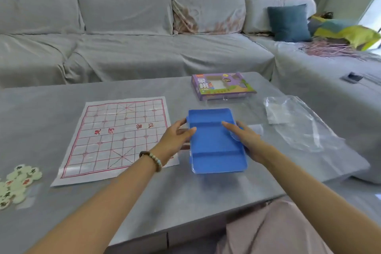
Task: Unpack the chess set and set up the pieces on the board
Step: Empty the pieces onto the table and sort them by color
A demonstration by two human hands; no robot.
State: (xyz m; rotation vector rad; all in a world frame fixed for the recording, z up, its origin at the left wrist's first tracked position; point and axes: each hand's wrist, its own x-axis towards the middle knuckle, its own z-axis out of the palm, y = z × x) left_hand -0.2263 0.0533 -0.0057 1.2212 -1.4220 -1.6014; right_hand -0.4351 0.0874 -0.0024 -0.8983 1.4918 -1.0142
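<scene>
Holding blue tray [214,144], left hand [175,140], right hand [246,138], 象棋 box [222,86]

White paper board [117,138] lies centre-left on the grey tabletop [51,113]; blue plastic tray [214,146] right of it; purple cardboard box [222,86] behind the tray.

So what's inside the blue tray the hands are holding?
The blue tray shows three bare compartments, no pieces. The left hand and right hand cover small patches at its sides; its underside is hidden.

Soft daylight from the right, mild blur, wide-angle edge bending.
</scene>
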